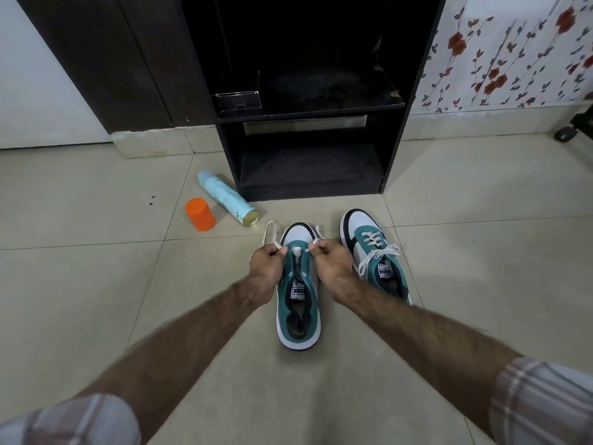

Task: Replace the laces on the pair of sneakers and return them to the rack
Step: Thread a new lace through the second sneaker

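Sneakers first: the pair sits on the tiled floor [96, 284] just near of the dark rack [308, 123]. The right-hand sneaker [375, 248] is already laced and tied in a bow. The left-hand sneaker [298, 284], in front of you, has the white lace [271, 231] through only its farthest eyelets, so you are at the start of lacing the second shoe.

Your left hand [266, 268] is closed with fingers pinched on one end of the lace, which loops out to the far left. Your right hand [330, 261] is likewise closed, pinching the other end at the shoe's right side. The eyelets nearer you look empty.

Next, I judge, you should even the two ends, then cross them and feed each tip through the next eyelet pair, working toward the tongue. Keep the lace flat and the shoe steady as you pull.

A blue spray can [226, 197] lies beside an orange cap [199, 218] at far left, clear of your work
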